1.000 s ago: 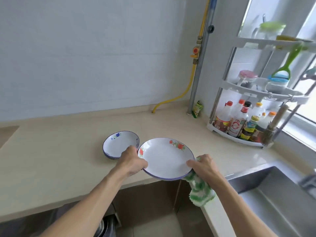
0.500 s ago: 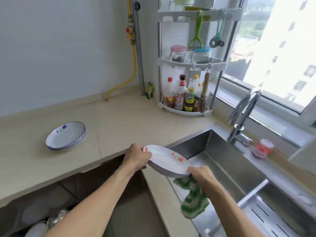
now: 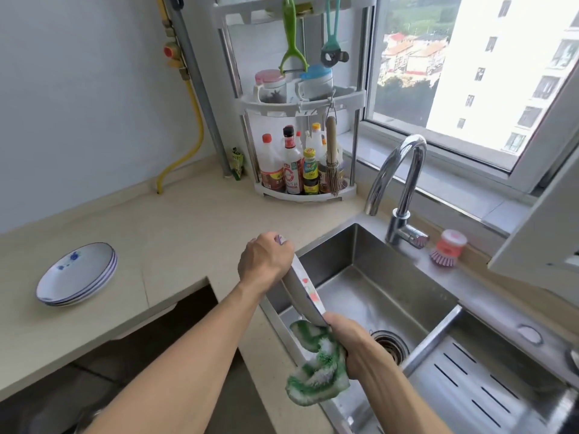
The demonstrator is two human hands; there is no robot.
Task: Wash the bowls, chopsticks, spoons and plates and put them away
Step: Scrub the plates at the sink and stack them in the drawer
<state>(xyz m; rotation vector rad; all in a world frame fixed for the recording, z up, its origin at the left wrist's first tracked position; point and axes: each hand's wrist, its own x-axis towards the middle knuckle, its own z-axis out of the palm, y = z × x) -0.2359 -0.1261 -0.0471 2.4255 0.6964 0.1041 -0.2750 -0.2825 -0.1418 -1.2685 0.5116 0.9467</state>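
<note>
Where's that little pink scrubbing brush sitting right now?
In the head view the pink dish brush stands on the sink's back ledge at the right, just right of the faucet base and below the window sill.

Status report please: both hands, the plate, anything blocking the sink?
Left hand grips plate, tilted on edge over sink. Right hand holds cloth and plate's lower rim. Basin unobstructed.

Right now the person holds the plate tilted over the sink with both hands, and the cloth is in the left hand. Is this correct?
Not quite. The head view shows the cloth in the right hand, not the left. The rest holds: the left hand grips the top edge of the plate, which is tilted over the sink, and the right hand holds its lower edge.
</note>
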